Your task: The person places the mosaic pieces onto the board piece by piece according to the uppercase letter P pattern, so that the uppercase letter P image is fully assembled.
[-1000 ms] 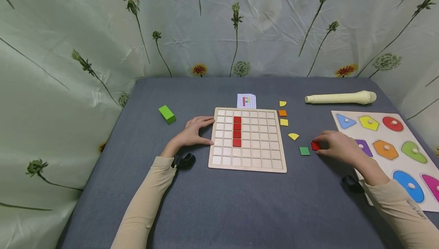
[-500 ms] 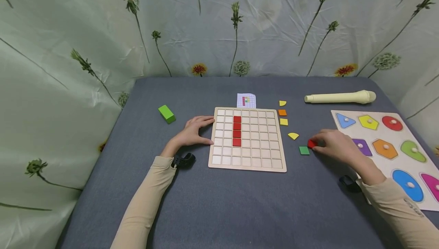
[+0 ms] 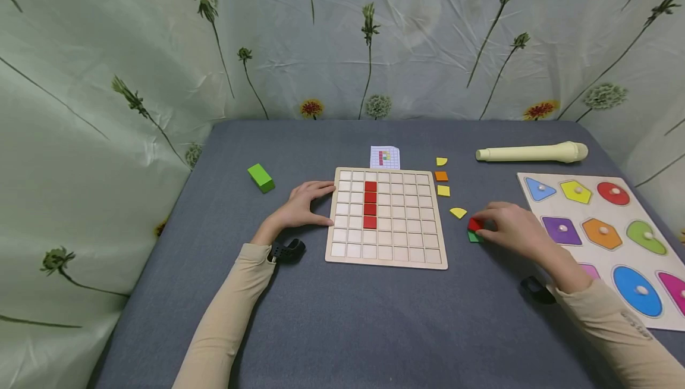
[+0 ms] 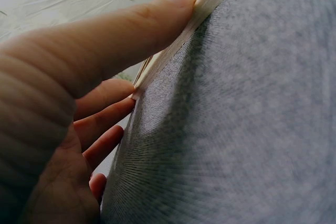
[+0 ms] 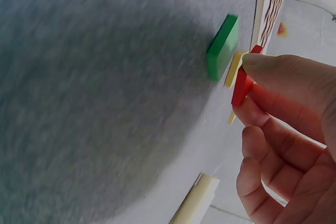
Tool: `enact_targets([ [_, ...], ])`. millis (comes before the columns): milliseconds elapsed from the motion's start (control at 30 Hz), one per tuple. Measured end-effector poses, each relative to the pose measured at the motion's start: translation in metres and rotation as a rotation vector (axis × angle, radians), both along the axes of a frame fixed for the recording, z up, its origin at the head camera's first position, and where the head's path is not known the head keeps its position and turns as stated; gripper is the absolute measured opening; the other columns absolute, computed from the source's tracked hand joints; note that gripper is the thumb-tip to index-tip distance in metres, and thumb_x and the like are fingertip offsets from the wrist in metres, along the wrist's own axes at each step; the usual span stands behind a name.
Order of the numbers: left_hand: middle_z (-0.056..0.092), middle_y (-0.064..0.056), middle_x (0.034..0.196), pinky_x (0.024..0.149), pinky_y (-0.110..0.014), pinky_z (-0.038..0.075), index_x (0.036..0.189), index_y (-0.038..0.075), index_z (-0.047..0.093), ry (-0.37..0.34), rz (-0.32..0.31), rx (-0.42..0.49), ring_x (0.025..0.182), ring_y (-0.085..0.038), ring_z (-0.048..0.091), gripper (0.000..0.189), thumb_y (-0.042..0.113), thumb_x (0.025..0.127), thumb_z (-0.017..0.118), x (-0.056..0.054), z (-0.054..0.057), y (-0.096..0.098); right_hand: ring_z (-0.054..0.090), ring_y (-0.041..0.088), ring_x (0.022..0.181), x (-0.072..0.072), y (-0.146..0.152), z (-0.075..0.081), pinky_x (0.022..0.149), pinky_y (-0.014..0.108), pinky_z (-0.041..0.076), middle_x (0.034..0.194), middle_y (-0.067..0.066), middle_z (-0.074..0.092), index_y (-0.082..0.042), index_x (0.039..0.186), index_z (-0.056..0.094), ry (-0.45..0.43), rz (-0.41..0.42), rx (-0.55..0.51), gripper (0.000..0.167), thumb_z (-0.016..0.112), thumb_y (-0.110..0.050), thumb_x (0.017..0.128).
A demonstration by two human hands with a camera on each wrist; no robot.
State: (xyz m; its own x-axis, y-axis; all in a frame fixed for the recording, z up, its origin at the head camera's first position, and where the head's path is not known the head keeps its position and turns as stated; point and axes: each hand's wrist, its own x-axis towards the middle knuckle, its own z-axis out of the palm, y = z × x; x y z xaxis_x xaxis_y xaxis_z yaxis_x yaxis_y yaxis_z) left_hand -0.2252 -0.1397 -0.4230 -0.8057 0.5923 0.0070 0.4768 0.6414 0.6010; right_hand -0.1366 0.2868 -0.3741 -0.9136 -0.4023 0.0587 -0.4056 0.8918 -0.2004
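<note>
A wooden grid board [image 3: 386,261] lies mid-table with a column of several red square tiles [image 3: 370,197] in it. My left hand [image 3: 299,206] touches the board's left edge with thumb and fingertips, the fingers fairly straight. Between thumb and fingers, my right hand [image 3: 511,228] pinches a red square tile [image 5: 243,85], lifted off the table. In the head view it partly covers a green square tile [image 3: 474,238]. The right wrist view shows the green tile [image 5: 223,48] lying apart from the held one. A yellow quarter-circle piece [image 3: 458,213] lies between board and right hand.
Yellow and orange tiles [image 3: 441,176] line the board's right side. Behind the board lies a small pattern card [image 3: 385,157]. A cream microphone-shaped object [image 3: 531,152] and a knobbed shape puzzle [image 3: 575,240] are at right. A green block [image 3: 260,178] sits at left.
My right hand has lifted the red tile off the table and carried it left, over the green tile in the head view. My left hand has stayed at the board's edge.
</note>
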Motion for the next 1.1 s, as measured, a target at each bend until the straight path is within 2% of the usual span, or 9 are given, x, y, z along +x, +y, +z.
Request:
enact_targets([
  [267,0.036,-0.014,0.150,0.108,-0.060,0.013,0.143,0.007,0.040,-0.002,-0.004,0.009,0.138,-0.035,0.027,0.081,0.029,0.074,0.078,0.001,0.001,0.001,0.062,0.021,0.077,0.004,-0.013,-0.003,0.060,0.036,0.048,0.089,0.009,0.068,-0.005,0.097,0.072,0.051,0.004,-0.013,0.024,0.074,-0.012,0.074],
  [433,0.036,-0.014,0.150,0.108,-0.060,0.013,0.143,0.007,0.040,0.004,-0.004,0.011,0.138,-0.035,0.027,0.081,0.028,0.074,0.078,0.001,0.001,0.001,0.063,0.024,0.081,0.006,-0.023,-0.004,0.064,0.042,0.050,0.090,0.010,0.068,-0.006,0.096,0.073,0.083,0.019,-0.026,0.023,0.075,-0.013,0.074],
  [733,0.036,-0.014,0.150,0.108,-0.060,0.012,0.142,0.007,0.041,-0.002,0.007,0.008,0.138,-0.035,0.027,0.081,0.028,0.074,0.078,0.001,0.002,0.000,0.063,0.023,0.081,0.002,-0.039,-0.008,0.065,0.040,0.051,0.091,0.010,0.068,-0.006,0.095,0.074,0.128,0.064,-0.027,0.024,0.077,-0.012,0.072],
  [1100,0.036,-0.014,0.150,0.108,-0.060,0.013,0.142,0.007,0.041,-0.003,0.009,-0.001,0.137,-0.035,0.028,0.081,0.028,0.074,0.079,0.003,0.003,0.001,0.061,0.017,0.079,-0.004,-0.064,-0.012,0.065,0.035,0.050,0.090,0.005,0.068,-0.008,0.097,0.074,0.116,0.111,-0.059,0.024,0.077,-0.016,0.075],
])
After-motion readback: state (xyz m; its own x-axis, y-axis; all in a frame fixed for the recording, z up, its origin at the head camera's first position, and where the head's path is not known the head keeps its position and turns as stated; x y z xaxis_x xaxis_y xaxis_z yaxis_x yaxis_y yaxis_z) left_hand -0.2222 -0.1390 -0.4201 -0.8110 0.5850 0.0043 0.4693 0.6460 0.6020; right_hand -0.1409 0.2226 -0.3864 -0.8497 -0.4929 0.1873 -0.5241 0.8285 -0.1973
